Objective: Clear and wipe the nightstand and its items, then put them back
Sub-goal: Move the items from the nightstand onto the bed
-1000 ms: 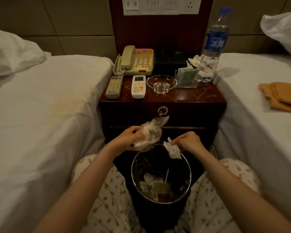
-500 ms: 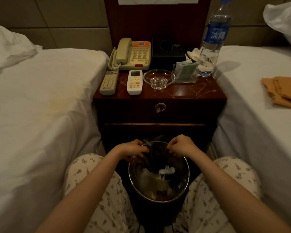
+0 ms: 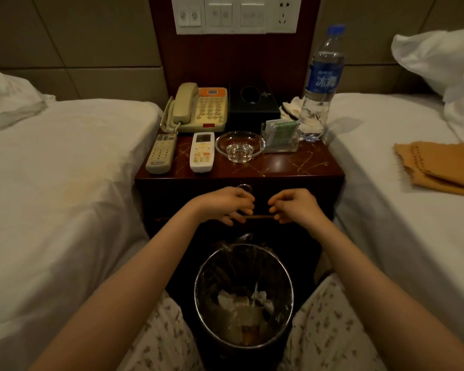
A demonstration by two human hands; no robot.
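Observation:
The dark wooden nightstand [image 3: 292,167] stands between two beds. On it sit a beige telephone [image 3: 198,108], a grey remote [image 3: 161,153], a white remote [image 3: 202,151], a glass ashtray [image 3: 239,146], a black tissue box [image 3: 253,104], a clear card holder [image 3: 280,133], crumpled tissue [image 3: 291,108] and a water bottle [image 3: 322,84]. My left hand [image 3: 224,204] and my right hand [image 3: 295,206] hover in front of the drawer, fingers loosely curled, holding nothing. Below them stands a round bin [image 3: 243,295] with crumpled waste inside.
White beds flank the nightstand on the left [image 3: 51,183] and right [image 3: 413,210]. An orange cloth [image 3: 439,167] lies on the right bed. Pillows lie at the far left [image 3: 8,97] and far right [image 3: 445,65]. A switch panel [image 3: 236,13] is on the wall above.
Both hands let the plastic wrapper and tissue fall into the bin, then rose from its rim to the drawer front, now holding nothing.

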